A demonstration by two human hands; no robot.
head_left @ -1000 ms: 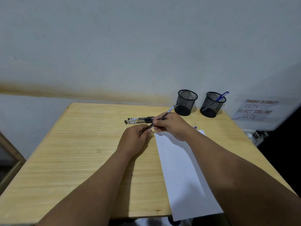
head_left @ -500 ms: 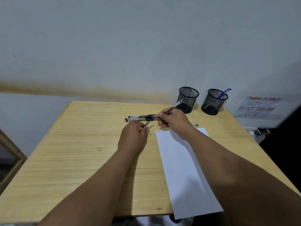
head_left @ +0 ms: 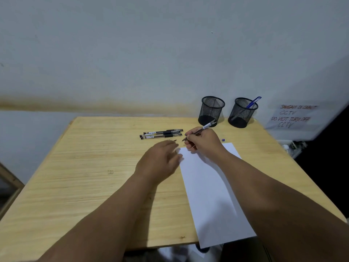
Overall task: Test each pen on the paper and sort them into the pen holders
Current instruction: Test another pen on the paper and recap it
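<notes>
We hold an uncapped pen (head_left: 201, 131) in our right hand (head_left: 203, 141) above the paper (head_left: 213, 195) — untested; left hand (head_left: 160, 159) blurred, grip unclear. One blue pen (head_left: 253, 103) sorted — two pens (head_left: 162, 134) wait on the worktop (head_left: 85, 186).

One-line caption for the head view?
Right hand holds an uncapped pen above the paper; left hand beside it.

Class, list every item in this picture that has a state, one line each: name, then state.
right hand: grips a pen
held pen: uncapped, tip just above the paper's far edge
left hand: blurred, near the paper's left edge; grip unclear
two pens: capped, lying side by side on the table
left holder: upright, apparently empty
right holder: upright, holds a blue pen
paper: flat, near end overhanging the table edge
</notes>
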